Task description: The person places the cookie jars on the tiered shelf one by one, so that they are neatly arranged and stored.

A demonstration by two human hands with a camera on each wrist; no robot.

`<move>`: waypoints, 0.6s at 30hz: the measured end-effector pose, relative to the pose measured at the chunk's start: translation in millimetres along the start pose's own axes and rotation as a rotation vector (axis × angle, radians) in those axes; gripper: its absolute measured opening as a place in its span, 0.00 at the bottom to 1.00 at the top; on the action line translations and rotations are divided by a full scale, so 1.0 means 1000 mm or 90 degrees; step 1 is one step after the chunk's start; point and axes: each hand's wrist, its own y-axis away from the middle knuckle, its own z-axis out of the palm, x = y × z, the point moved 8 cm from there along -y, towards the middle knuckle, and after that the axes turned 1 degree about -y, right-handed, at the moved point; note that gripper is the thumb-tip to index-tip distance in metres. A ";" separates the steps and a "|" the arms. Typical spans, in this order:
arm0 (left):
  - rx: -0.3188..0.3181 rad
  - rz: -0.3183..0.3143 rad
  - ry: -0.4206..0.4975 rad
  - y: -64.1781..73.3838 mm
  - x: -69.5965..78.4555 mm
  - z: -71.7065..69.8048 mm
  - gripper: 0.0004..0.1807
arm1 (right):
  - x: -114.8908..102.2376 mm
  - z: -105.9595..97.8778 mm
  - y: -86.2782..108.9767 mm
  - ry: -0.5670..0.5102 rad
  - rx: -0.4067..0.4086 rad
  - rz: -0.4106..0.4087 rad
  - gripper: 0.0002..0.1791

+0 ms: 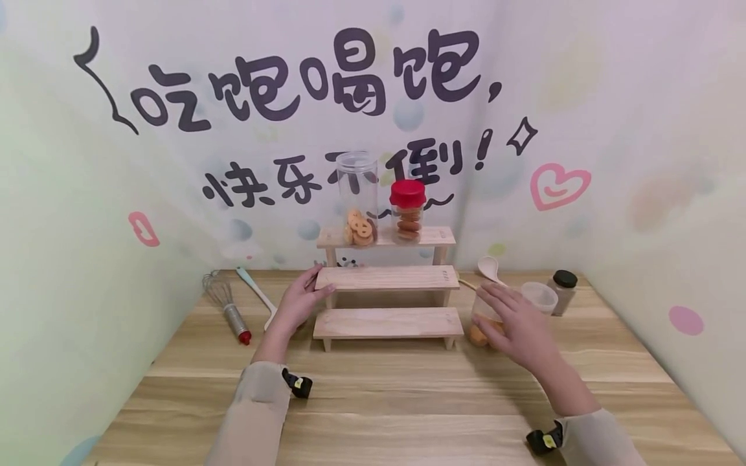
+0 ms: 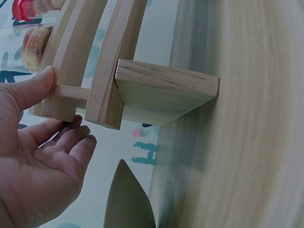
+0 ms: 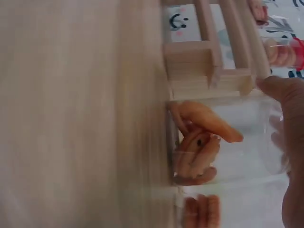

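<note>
My left hand (image 1: 300,301) pinches the left end of the middle board of a three-tier wooden rack (image 1: 387,323). In the left wrist view, the thumb lies on top of that board and the fingertips curl below. To the right of the rack, my right hand (image 1: 515,327) is around the upper part of a clear jar (image 3: 247,161) with orange-brown snacks (image 3: 199,152) at the bottom. Its thumb is on the rack's side, and fingers show through the far wall. On the top board stand a tall clear jar (image 1: 357,188) of cookies and a red-lidded jar (image 1: 408,217).
A whisk (image 1: 233,317) and a light-blue-handled utensil (image 1: 256,290) lie at the left. Behind the right hand are a white spoon (image 1: 488,266), another clear container (image 1: 542,296) and a black-lidded jar (image 1: 564,291). A printed cloth (image 1: 629,129) hangs behind the wooden table (image 1: 408,401).
</note>
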 end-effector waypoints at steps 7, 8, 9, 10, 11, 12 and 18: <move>0.001 0.006 0.011 -0.001 0.000 0.000 0.42 | 0.004 -0.003 0.019 -0.152 0.170 -0.024 0.29; 0.002 0.006 0.016 -0.001 0.000 0.000 0.42 | 0.008 -0.002 0.022 -0.167 0.178 0.000 0.33; 0.002 0.005 0.021 -0.001 0.000 0.000 0.42 | 0.010 -0.001 0.025 -0.180 0.179 0.031 0.38; 0.003 0.005 0.026 -0.001 0.000 0.000 0.42 | 0.013 0.000 0.027 -0.192 0.173 0.069 0.44; 0.002 0.007 0.030 -0.001 0.001 0.000 0.42 | 0.014 0.002 0.029 -0.213 0.161 0.106 0.49; 0.002 0.008 0.030 -0.001 0.001 0.000 0.42 | 0.016 0.003 0.031 -0.244 0.143 0.146 0.54; -0.001 0.011 0.029 0.002 0.006 -0.001 0.42 | 0.027 0.036 0.049 -0.356 -0.031 0.316 0.51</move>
